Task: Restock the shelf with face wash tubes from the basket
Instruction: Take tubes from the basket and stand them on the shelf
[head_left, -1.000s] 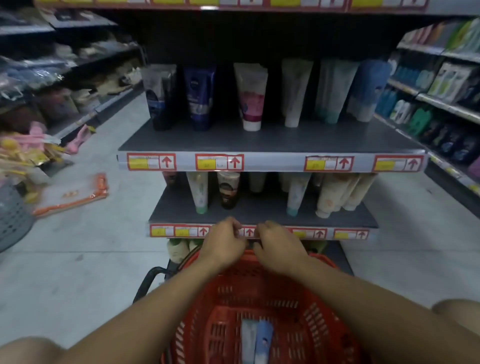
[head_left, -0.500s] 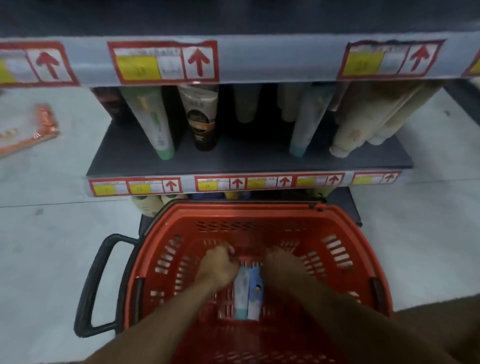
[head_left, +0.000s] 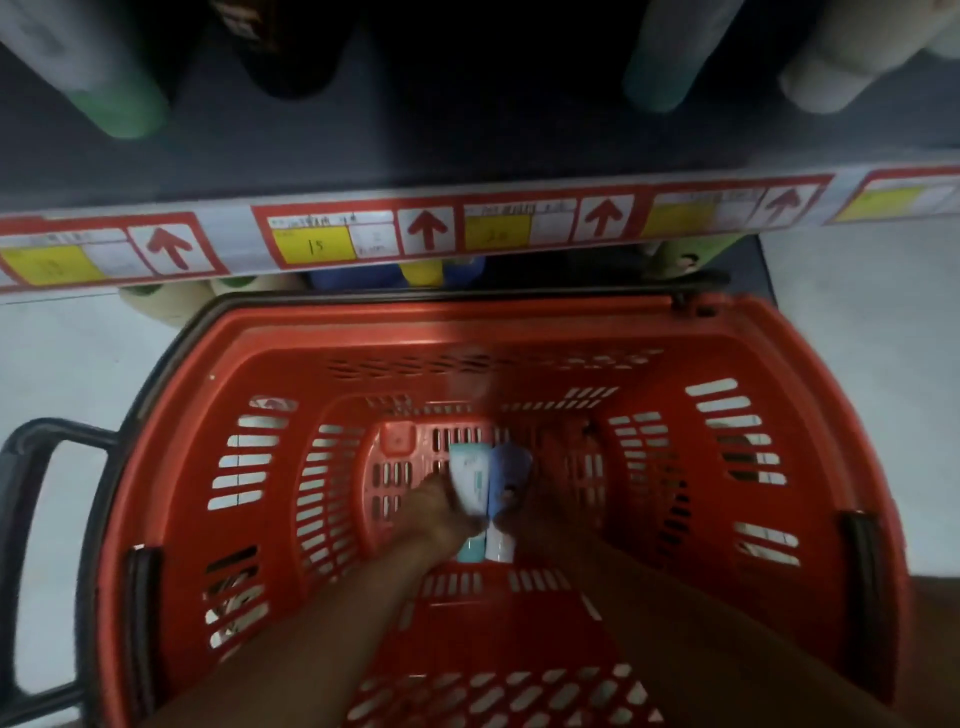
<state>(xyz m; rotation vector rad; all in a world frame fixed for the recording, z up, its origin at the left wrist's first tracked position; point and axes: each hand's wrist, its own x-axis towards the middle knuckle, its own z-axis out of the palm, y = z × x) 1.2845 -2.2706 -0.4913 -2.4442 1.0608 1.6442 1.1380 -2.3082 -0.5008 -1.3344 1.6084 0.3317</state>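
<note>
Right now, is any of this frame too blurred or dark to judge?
Head view: dim overall; the shelved tubes along the top are smeared, the right hand sinks into shadow; the white tube and blue tube in the red plastic basket stay readable.

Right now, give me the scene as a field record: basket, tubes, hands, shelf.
basket: red basket on the floor in front of the shelf, black handle out to the left
tubes: white tube and blue tube side by side on the basket bottom
left hand: left hand grips the white tube
right hand: right hand at the blue tube; blurred, grip unclear
shelf: shelf above the basket, tubes standing cap-down at the back, price strip with red arrows along the edge
</note>
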